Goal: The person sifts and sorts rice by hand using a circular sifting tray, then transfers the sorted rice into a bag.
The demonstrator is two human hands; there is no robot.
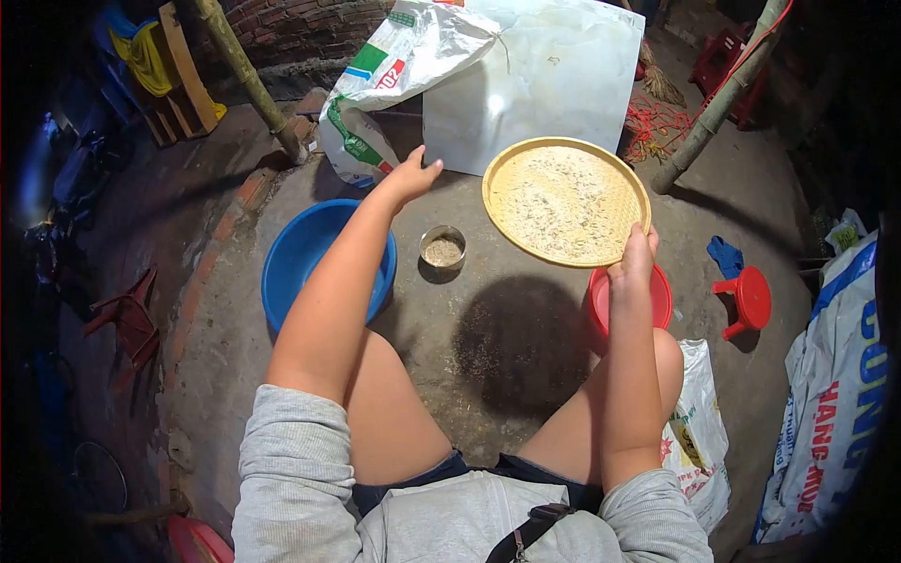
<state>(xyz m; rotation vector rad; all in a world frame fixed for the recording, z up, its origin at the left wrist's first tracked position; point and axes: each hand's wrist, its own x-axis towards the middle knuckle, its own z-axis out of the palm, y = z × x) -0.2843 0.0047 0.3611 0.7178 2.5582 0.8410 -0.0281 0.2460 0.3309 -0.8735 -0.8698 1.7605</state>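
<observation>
My right hand [636, 253] grips the near right rim of a round woven winnowing basket [489, 192], holding it up over the floor. Pale grains with darker bits [563, 197] are spread across its weave. Off to the left, my left hand [413, 178] reaches forward with thumb and fingers apart and nothing in it. It is nearest to a white printed sack [352, 122]. A blue basin [293, 251] lies below my left forearm. Between my arms on the floor stands a small clear container [442, 250] with grain inside. Partly hidden behind my right wrist is a red basin [660, 298].
A large pale board [554, 75] leans at the back beside bamboo posts [718, 103]. To the right are a red stool [748, 300] and big printed sacks [826, 394]. Another white sack [696, 422] lies by my right leg. Loose grains dot the concrete floor [422, 375].
</observation>
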